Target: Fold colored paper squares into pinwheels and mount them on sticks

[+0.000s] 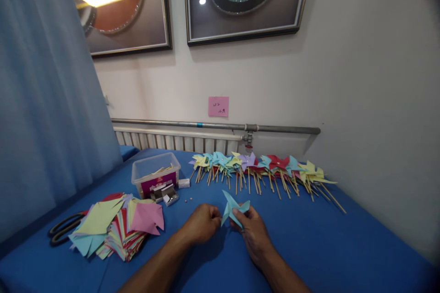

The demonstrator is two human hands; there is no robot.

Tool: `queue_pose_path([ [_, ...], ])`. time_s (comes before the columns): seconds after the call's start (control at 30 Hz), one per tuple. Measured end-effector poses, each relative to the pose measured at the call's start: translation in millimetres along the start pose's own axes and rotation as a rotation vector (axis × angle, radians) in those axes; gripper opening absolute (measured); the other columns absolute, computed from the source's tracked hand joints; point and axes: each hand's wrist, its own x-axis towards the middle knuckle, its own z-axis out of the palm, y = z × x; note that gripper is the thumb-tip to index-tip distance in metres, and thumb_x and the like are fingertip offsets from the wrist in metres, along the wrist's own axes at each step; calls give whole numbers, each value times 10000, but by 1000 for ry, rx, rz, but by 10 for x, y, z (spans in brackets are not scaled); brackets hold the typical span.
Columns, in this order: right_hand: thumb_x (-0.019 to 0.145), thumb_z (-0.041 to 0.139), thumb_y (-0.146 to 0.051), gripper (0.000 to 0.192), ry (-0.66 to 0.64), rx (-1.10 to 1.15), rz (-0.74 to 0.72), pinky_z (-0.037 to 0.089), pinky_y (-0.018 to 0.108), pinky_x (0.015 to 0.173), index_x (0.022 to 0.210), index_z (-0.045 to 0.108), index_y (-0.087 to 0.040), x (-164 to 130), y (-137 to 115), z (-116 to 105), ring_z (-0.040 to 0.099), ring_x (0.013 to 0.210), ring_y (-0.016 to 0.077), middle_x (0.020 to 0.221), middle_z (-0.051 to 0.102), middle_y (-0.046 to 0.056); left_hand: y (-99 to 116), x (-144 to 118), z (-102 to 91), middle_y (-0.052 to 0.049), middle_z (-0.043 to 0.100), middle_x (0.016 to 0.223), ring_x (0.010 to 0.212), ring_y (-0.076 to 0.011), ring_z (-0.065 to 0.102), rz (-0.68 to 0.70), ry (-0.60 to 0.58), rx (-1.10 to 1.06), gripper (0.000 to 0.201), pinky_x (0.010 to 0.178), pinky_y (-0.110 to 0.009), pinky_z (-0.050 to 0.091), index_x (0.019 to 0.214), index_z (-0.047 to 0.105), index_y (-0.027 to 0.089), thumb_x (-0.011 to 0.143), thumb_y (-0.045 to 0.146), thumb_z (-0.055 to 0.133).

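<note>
I pinch a light blue folded paper (pixel 233 208) between both hands, my left hand (pixel 202 223) closed at its left edge, my right hand (pixel 252 229) gripping its lower right, just above the blue table (pixel 343 247). A row of finished pinwheels (pixel 264 169) lies beyond. The stack of cut paper (pixel 117 229) at left looks thick, so I judge much remains.

A light blue paper pinwheel (pixel 233 208), folded into points, stands upright, pinched between the fingers (pixel 237 225) of both hands.
</note>
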Motion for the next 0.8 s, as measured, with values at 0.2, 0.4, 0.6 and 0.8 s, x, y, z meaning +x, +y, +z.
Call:
queue_pose_path([
  [0.2, 467, 945, -382, 449, 30, -18, 1, 540, 309, 642, 772, 665, -209, 42, 32, -13, 633, 642, 172, 683, 670, -31, 4, 10, -10, 15, 565, 564, 505, -122, 479, -32, 25, -38, 152, 491, -232, 329, 681, 594, 170, 763, 247, 492],
  [0.4, 467, 949, -374, 439, 28, -8, 19, 539, 300, 647, 766, 671, -211, 4, -7, -6, 639, 660, 170, 700, 671, -31, -47, 41, 0, 16, 572, 577, 512, -120, 486, -42, 23, -39, 157, 496, -230, 334, 706, 609, 161, 771, 259, 504],
  [0.6, 487, 944, -371, 414, 4, -14, 31, 532, 296, 674, 760, 684, -203, -11, -39, -2, 638, 674, 163, 722, 678, -23, -52, 47, -1, 7, 580, 601, 560, -129, 513, -24, 43, -28, 165, 535, -235, 352, 703, 606, 160, 775, 287, 531],
  [0.8, 500, 937, -388, 409, -14, -11, 28, 518, 293, 667, 751, 677, -196, -21, -37, 6, 623, 649, 156, 700, 672, -23, -78, 68, 4, 10, 577, 596, 546, -132, 509, -47, 37, -49, 191, 530, -240, 351, 734, 619, 157, 774, 325, 539],
])
